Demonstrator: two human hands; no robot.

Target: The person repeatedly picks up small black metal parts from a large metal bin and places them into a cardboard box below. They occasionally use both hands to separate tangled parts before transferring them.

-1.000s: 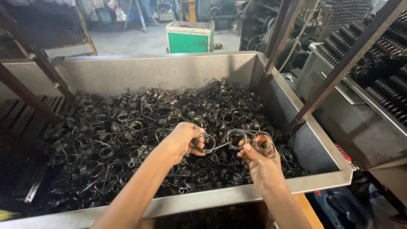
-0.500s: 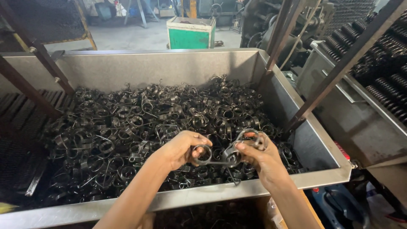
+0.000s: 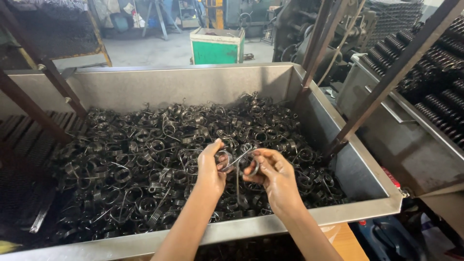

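A person's left hand (image 3: 211,166) and right hand (image 3: 273,174) are meeting over a metal bin, both pinching the same torsion spring (image 3: 237,160), a piece of dark wire with a coil at either end. The left thumb and fingers are closing around the left coil, while the right fingertips (image 3: 254,155) are clamping the right coil, so that the spring is spanning the small gap between the two hands; one thin wire leg is hanging straight down from the middle of it. Directly beneath the hands, a deep heap of loose springs (image 3: 145,164) of the same black kind is filling the steel bin (image 3: 193,87), spreading away to the left and toward the far wall. The bin's bright near rim is running just under the forearms. To the right of the grip, slanted brown steel bars (image 3: 391,77) are crossing in front of a second grey trough. Beyond that, up and to the right, rows of stacked coils (image 3: 435,53) are lying side by side. Far behind the bin, a green metal box (image 3: 216,48) is standing on the workshop floor.
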